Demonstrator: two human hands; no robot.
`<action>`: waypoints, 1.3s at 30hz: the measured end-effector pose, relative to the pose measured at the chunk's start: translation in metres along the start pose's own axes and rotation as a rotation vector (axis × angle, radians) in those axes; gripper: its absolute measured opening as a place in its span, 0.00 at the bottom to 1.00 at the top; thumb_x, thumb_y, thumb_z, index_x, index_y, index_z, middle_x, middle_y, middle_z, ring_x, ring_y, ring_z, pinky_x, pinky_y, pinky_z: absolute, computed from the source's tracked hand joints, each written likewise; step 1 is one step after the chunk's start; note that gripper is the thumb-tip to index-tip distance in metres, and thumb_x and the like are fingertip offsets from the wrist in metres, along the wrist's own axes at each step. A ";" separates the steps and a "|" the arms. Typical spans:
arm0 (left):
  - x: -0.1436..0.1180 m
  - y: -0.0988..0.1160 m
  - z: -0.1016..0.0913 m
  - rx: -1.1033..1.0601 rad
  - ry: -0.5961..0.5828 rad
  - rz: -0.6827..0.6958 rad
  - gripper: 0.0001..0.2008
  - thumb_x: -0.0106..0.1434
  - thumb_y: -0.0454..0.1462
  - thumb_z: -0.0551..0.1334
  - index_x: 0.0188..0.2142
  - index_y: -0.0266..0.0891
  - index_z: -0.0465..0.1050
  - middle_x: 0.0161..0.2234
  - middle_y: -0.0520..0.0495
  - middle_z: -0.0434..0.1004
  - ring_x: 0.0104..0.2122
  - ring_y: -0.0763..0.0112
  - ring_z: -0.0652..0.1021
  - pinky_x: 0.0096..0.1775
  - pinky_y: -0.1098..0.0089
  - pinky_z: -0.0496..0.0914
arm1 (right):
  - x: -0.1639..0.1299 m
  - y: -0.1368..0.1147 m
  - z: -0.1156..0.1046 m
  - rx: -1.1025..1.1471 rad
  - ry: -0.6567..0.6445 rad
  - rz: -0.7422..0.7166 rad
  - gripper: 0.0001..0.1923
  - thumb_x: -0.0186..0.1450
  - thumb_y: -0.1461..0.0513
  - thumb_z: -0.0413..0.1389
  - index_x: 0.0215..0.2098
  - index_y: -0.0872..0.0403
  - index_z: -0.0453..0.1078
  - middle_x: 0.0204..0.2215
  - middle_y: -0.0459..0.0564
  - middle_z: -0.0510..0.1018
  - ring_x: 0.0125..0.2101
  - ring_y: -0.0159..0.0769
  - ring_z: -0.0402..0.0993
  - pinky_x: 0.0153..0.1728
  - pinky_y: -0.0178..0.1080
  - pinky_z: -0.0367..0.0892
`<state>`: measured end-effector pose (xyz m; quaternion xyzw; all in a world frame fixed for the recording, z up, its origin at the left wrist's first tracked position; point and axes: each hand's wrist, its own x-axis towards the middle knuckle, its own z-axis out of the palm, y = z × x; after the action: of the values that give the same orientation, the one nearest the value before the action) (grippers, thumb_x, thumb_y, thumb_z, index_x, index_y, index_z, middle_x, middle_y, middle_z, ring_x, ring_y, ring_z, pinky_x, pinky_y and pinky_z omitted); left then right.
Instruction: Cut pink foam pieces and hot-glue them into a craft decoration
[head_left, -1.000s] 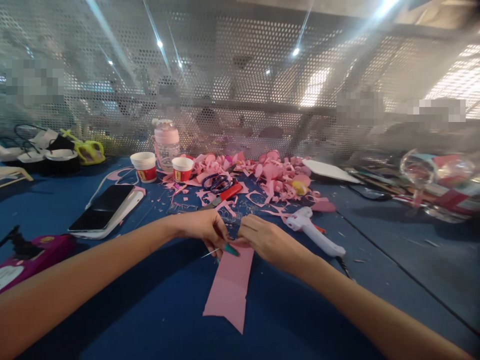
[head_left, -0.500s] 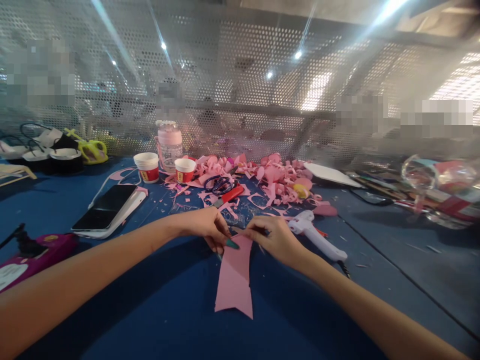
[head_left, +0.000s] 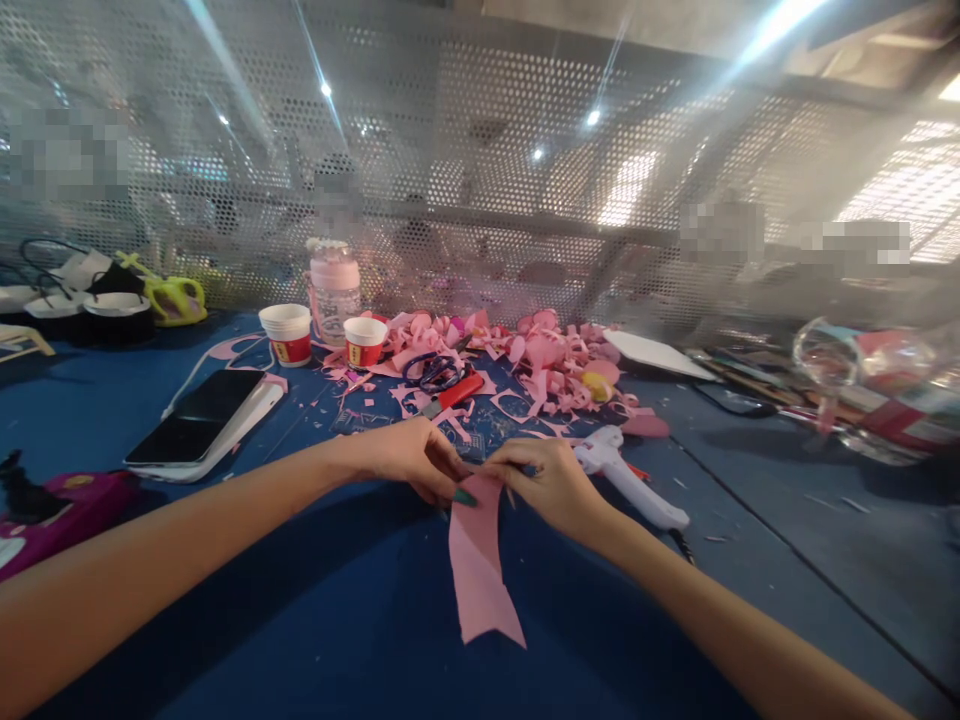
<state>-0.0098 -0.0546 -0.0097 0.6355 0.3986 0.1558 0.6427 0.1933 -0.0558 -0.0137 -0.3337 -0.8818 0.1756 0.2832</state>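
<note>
perforated metal screen (head_left: 480, 180) closes the back under bright lamps; blue table (head_left: 300, 620) carries pink scraps (head_left: 540, 360) beyond. pink paper strip (head_left: 480, 560), flat, notched near end, lies centre; left hand (head_left: 412, 460) and right hand (head_left: 544, 480) pinch its far end.

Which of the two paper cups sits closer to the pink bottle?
The right cup, the smaller-looking one just right of the pink bottle and beside the pink scraps. The left cup stands a bit farther off, nearer the phone.
</note>
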 end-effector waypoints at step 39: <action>-0.002 0.007 -0.012 0.213 0.369 0.195 0.42 0.38 0.41 0.71 0.51 0.32 0.56 0.24 0.48 0.75 0.27 0.66 0.74 0.31 0.69 0.64 | 0.005 0.011 0.000 0.360 0.214 0.445 0.14 0.52 0.54 0.58 0.26 0.56 0.77 0.14 0.43 0.69 0.15 0.24 0.53 0.16 0.31 0.49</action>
<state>-0.0172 -0.0468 -0.0012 0.6959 0.4603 0.2877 0.4702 0.1958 -0.0448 -0.0171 -0.4795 -0.7070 0.3508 0.3837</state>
